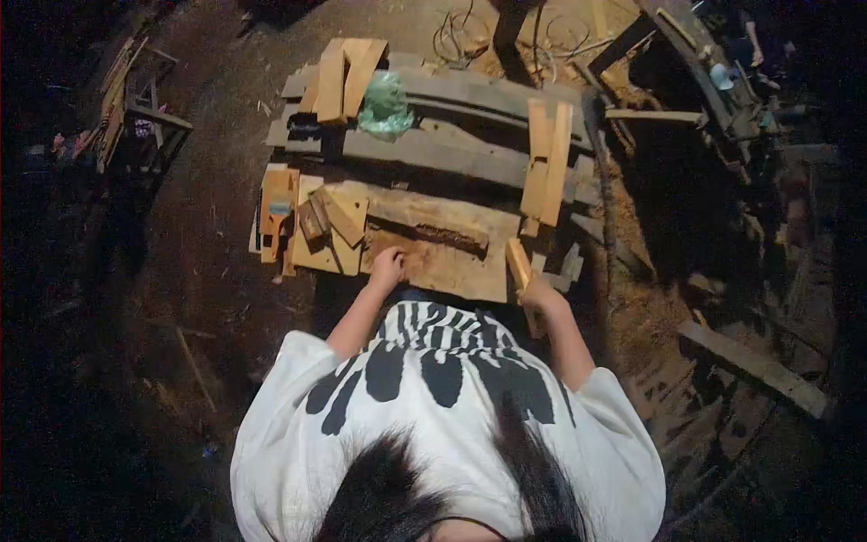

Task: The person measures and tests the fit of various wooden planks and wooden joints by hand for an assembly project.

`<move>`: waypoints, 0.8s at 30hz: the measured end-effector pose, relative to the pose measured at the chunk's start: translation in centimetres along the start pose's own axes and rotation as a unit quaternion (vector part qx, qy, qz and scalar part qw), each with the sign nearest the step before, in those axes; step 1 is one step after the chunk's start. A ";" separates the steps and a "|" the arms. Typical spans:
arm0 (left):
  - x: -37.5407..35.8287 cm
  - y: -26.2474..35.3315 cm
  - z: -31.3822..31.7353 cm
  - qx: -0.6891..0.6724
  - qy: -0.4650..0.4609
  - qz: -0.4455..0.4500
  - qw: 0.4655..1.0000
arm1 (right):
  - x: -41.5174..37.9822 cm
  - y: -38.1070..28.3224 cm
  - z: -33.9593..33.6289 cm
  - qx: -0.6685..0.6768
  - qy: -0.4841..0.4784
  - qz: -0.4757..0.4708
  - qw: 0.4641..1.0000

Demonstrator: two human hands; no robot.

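Note:
My left hand (388,267) rests at the near left part of a worn wooden board (470,275), its fingers curled; whatever they hold is too small to make out. At the board's right edge, my right hand (539,295) is closed round a light wood piece (518,262) that points away from me. A long dark-edged wood strip (433,226) lies across the board. Just left of my left hand, small wood blocks (336,217) sit on a pale panel (321,257). A brush (279,210) lies farther left.
Grey planks (442,154) form the bench top. A green plastic bag (386,107) and stacked wood pieces (343,81) lie at its back left, two upright-lying strips (547,163) at its right. A loose beam (754,366) is on the littered ground at right.

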State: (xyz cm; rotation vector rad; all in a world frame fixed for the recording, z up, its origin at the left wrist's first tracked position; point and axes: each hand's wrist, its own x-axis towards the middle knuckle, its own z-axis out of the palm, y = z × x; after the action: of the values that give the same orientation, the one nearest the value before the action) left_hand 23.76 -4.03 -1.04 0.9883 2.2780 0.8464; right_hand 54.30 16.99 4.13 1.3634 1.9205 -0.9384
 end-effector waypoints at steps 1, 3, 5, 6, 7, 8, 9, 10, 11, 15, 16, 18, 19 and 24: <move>-0.2 -0.2 -0.3 -0.024 -0.019 -0.006 1.000 | 0.3 -0.1 -0.9 -0.037 -0.037 -0.007 0.999; -0.7 -0.2 -1.1 -0.119 -0.089 -0.043 0.988 | 0.2 -0.5 -2.8 -0.077 -0.066 -0.006 0.995; -1.1 -0.3 -1.7 -0.103 -0.121 -0.073 0.985 | 0.2 -0.6 -4.2 0.043 -0.112 0.003 0.993; -1.2 -0.2 -1.8 -0.079 -0.156 -0.112 0.978 | 1.2 -0.3 -4.2 -0.010 -0.111 -0.026 0.993; -1.4 0.5 -2.2 -0.082 -0.155 -0.107 0.979 | 1.0 -0.5 -5.0 -0.011 -0.105 -0.025 0.994; -1.8 1.1 -2.7 -0.078 -0.137 -0.099 0.983 | 0.8 -0.6 -5.7 0.020 -0.119 -0.009 0.993; -2.0 1.5 -3.2 -0.073 -0.121 -0.091 0.986 | 0.7 -1.0 -6.3 0.052 -0.134 0.007 0.990; -1.6 0.8 -3.1 -0.036 -0.127 -0.071 0.989 | 1.2 -1.6 -6.8 -0.015 -0.146 0.000 0.989; -1.4 0.0 -3.1 -0.035 -0.129 -0.066 0.989 | 1.5 -1.9 -7.4 -0.012 -0.143 0.002 0.990; -1.3 -0.1 -4.0 0.023 -0.110 -0.030 0.993 | 2.2 -3.8 -9.1 -0.071 -0.277 0.065 0.956; -1.3 -1.5 -3.3 0.011 -0.111 -0.067 0.992 | 3.3 -3.9 -9.0 -0.123 -0.316 0.071 0.938; -1.0 -7.7 -0.8 -0.003 -0.108 -0.090 0.990 | 6.5 -4.0 -8.5 -0.102 -0.346 0.114 0.926; -1.6 -7.9 -1.0 -0.003 -0.112 -0.088 0.990 | 7.4 -4.1 -8.3 -0.084 -0.377 0.155 0.909; -2.7 -8.7 -1.8 -0.006 -0.122 -0.112 0.986 | 4.7 -5.4 -10.3 0.010 -0.351 0.185 0.918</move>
State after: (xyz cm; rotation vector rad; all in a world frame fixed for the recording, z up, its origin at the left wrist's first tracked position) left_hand 20.27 -11.45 -5.49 0.7648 2.1223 0.6075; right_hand 47.04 26.66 7.41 1.1275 1.0718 -1.0641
